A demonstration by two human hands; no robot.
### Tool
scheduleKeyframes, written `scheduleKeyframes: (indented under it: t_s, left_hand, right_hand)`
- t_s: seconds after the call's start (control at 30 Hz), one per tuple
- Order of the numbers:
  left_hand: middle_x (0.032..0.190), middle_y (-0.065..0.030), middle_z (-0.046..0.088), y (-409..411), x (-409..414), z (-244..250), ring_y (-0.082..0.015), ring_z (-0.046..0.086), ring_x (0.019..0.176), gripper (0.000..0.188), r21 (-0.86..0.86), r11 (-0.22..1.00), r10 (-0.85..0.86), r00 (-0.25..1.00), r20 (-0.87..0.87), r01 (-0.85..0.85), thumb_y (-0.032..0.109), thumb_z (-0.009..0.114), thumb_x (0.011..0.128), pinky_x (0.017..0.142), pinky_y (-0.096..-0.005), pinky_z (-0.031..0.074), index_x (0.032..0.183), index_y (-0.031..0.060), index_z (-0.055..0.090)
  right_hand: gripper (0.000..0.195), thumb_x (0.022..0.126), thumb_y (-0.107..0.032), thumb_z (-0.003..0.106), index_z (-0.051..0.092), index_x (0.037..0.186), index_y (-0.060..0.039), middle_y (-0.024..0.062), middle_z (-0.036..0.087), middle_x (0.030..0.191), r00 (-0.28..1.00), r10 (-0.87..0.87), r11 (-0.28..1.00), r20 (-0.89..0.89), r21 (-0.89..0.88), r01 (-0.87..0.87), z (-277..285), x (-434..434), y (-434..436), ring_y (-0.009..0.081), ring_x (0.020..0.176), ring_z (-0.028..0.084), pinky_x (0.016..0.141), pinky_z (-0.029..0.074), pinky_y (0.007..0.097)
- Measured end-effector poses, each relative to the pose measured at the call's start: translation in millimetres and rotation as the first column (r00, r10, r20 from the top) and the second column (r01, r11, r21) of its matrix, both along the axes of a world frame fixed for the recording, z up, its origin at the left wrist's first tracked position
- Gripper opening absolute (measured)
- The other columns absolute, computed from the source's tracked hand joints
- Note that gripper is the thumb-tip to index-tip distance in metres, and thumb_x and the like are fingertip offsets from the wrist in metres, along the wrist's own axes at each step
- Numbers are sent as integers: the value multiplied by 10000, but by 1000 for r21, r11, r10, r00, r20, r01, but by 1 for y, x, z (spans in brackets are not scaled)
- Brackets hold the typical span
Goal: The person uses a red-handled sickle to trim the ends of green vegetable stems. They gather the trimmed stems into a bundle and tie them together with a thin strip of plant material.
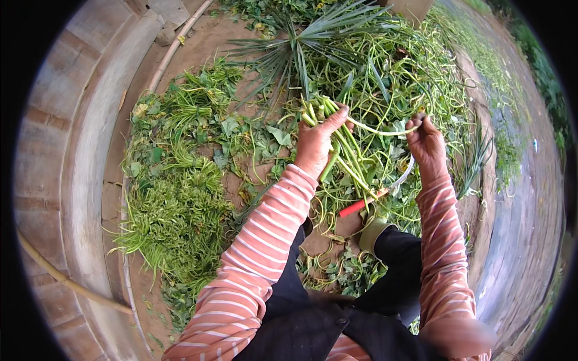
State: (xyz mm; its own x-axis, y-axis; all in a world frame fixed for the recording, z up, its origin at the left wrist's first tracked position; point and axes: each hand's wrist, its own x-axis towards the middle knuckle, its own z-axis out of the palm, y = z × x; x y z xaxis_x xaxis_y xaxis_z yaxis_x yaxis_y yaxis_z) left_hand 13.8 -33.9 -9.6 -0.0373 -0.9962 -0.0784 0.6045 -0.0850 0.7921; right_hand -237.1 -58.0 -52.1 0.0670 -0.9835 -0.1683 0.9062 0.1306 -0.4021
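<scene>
My left hand [318,140] is closed around a bunch of green leafless stems [350,153], their cut ends sticking up past the thumb. Out to the right, my right hand [425,140] pinches the far end of one long pale stem that runs across from the bunch. Beneath the hands lies a sickle with a red handle [352,208] and a curved metal blade [403,175], partly hidden by stems. A big tangled heap of green vines [388,85] spreads beyond both hands.
Tied bundles of green stems [180,212] are piled at the left. A fan-shaped palm leaf [295,38] lies on the heap at the top. A bamboo pole [178,43] and a concrete ledge [90,149] run along the left. My shoe [375,232] is near the sickle.
</scene>
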Motion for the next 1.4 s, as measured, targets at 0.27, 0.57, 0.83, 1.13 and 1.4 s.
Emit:
scheduleKeyframes:
  t_s: [0.27, 0.57, 0.83, 1.13, 1.4]
  left_hand:
    - [949, -160, 614, -11, 29, -4, -237, 622, 837, 67, 6, 1000, 8, 991, -135, -7, 90, 540, 841, 699, -326, 549, 869, 29, 547]
    - [680, -21, 508, -4, 60, 0, -150, 542, 644, 116, -35, 994, 108, 993, 36, -107, 152, 547, 831, 722, -375, 492, 777, 72, 484]
    - [625, 11, 439, 5, 66, 5, -121, 467, 584, 151, -38, 999, 17, 999, -44, -19, 224, 503, 864, 652, -322, 443, 849, 78, 467]
    - [606, 16, 427, 1, 50, 5, -114, 452, 548, 128, -77, 993, -96, 987, -131, 86, 206, 478, 877, 622, -311, 425, 897, 82, 499]
    - [612, 9, 442, 9, 37, 5, -131, 457, 553, 128, -88, 975, -217, 954, -205, 203, 212, 493, 870, 615, -310, 418, 951, 118, 523]
  right_hand:
    - [283, 908, -261, 445, 472, 1003, 4, 129, 560, 896, 879, 164, 943, -447, 333, -6, -54, 7, 12, 260, 819, 567, 760, 495, 389]
    - [94, 822, -73, 504, 536, 845, 12, 109, 570, 653, 354, 573, 734, -739, 655, 181, -243, -4, 103, 229, 487, 564, 462, 513, 373]
    - [190, 792, -199, 612, 558, 819, -19, 65, 543, 653, 482, 623, 595, -616, 773, 218, -340, 7, 123, 181, 462, 517, 367, 408, 318]
    - [226, 759, -266, 658, 616, 818, -52, 72, 592, 664, 388, 584, 569, -713, 700, 431, -308, -8, 110, 212, 544, 565, 459, 434, 348]
    - [218, 670, -160, 698, 643, 818, -10, 59, 620, 685, 209, 568, 584, -796, 568, 580, -323, -31, 105, 126, 600, 564, 569, 461, 277]
